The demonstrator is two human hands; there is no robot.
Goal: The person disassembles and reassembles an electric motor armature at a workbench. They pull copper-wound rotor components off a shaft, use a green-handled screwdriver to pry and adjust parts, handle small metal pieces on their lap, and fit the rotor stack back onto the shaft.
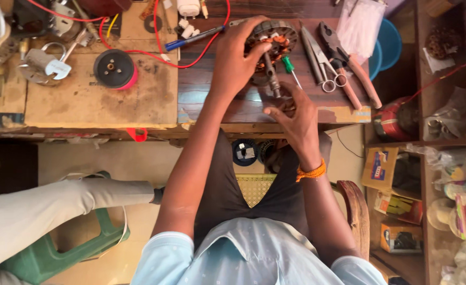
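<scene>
My left hand (236,58) grips a round motor stator (281,38) with copper windings, holding it tilted on the dark wooden workbench (212,89). A metal shaft (271,74) sticks out of it toward me. My right hand (293,119) is at the lower end of that shaft, fingers curled around it near the bench's front edge. A green-handled screwdriver (290,67) lies just right of the shaft, between the two hands.
Scissors (317,58) and pliers (349,63) lie right of the stator. A blue pen (193,38), red wires (154,50) and a black round disc (115,68) sit to the left on cardboard. Another person's leg (43,211) and a green stool (64,253) are at lower left. Cluttered shelves (444,158) stand right.
</scene>
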